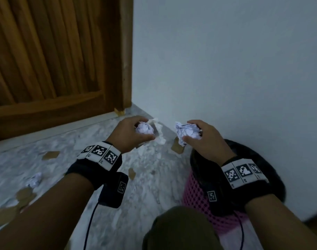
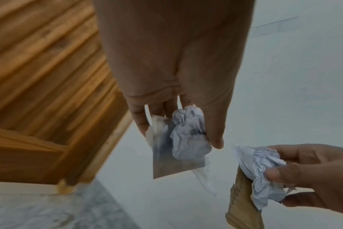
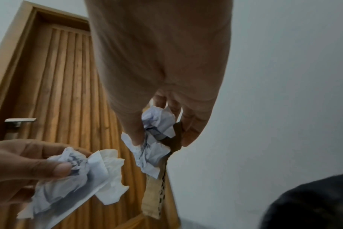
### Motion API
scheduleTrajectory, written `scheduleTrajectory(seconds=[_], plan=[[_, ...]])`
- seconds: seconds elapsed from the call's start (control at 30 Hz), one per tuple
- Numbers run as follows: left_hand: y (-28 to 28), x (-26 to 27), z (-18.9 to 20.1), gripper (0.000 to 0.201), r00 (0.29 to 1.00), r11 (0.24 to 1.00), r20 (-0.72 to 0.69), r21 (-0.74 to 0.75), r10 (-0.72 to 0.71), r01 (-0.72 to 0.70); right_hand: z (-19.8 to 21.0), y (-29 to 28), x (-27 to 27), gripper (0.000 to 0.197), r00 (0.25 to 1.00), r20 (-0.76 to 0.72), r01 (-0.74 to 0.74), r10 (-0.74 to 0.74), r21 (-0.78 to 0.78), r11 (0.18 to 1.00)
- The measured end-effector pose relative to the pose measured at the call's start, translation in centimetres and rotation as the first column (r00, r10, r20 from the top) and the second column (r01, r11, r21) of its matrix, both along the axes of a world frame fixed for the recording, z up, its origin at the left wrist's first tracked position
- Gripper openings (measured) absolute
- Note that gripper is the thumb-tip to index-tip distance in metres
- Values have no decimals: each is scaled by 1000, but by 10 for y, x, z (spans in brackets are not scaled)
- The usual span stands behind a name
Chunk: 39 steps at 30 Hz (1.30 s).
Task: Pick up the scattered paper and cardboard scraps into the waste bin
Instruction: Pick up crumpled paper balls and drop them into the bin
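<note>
Marbled grey floor, scraps scattered. Left hand [image 1: 134,132] clutches crumpled white paper ball [image 1: 144,128]; right hand [image 1: 201,137] clutches crumpled wad plus cardboard strip [image 3: 154,195]. Pink mesh waste bin [image 1: 195,192] at five o'clock. Paper light, springy; grip whole wad.

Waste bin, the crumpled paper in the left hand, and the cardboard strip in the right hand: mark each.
waste bin [image 1: 193,192], head view, pink mesh wall
crumpled paper [image 2: 188,133], left wrist view, ball's middle
cardboard strip [image 3: 153,199], right wrist view, hanging lower part
</note>
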<state>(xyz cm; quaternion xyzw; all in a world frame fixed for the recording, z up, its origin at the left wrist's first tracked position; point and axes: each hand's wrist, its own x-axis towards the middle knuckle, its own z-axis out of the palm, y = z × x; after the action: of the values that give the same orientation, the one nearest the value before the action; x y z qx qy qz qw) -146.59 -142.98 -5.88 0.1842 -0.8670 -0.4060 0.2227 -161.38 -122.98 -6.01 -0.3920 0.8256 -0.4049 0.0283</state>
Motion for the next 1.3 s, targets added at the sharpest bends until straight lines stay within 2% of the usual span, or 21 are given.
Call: scheduleTrajectory(seconds=[0.23,0.4,0.47,0.53,0.6,0.67,0.8,0.93,1.0,1.13,1.3], plan=[[95,-63,-8,58,978,976,6,67,-207,206,3,122,-16,50,967,50,251,-251,-1,968],[145,-120,-30,54,941,941,48,58,-336,333,-18,173,-38,43,922,84,377,-378,30,926],[158,-142,-41,51,920,926,103,23,-378,378,-27,183,-47,44,909,92,405,-407,39,913],[164,-161,-55,49,891,908,229,-59,-392,415,-35,189,-57,44,903,91,416,-419,45,908],[164,-173,-68,57,845,884,367,-109,-390,455,-39,192,-67,44,901,87,422,-426,59,905],[162,-180,-76,63,822,872,427,-134,-378,470,-41,191,-75,45,899,85,425,-430,74,902],[159,-184,-77,57,840,886,402,-130,-364,445,-46,184,-90,46,902,79,416,-424,101,904],[151,-176,-75,49,857,905,390,-119,-336,408,-50,171,-95,69,916,122,326,-383,331,885],[142,-169,-72,47,862,917,395,-103,-319,386,-51,161,-94,71,924,120,291,-363,395,871],[119,-148,-64,44,872,938,402,-79,-280,338,-46,133,-85,61,950,102,246,-296,338,908],[79,-105,-49,43,899,970,399,-83,-179,230,-33,80,-66,52,982,102,120,-157,304,945]])
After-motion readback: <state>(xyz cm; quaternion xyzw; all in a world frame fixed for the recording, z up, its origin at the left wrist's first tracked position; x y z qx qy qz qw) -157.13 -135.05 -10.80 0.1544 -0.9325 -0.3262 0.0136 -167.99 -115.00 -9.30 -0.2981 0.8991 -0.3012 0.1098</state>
